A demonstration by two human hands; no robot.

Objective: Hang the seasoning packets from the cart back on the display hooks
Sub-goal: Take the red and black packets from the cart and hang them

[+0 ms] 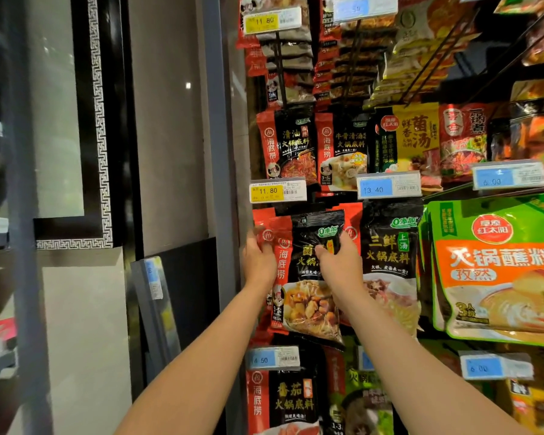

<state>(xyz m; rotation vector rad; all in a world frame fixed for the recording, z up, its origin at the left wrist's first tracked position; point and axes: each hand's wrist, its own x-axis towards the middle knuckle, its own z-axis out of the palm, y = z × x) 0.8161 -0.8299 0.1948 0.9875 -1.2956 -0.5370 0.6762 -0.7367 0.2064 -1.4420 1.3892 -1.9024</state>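
Seasoning packet (308,277): you are holding it against the display rack's left edge, just under the yellow price tag (277,190), in front of the packets hanging there.
Left hand (259,257): your fingers are curling round the packet's red left side.
Right hand (338,262): your thumb and fingers are pinching the black upper front.
Hook: hidden behind the price tag; I cannot tell whether the hole is engaging.
Risk: if you are releasing before it is seating, the packet is likely dropping; pushing hard may be dislodging its neighbours.
Appearance: glossy, crinkled, black-and-red pouch picturing a mushroom dish.
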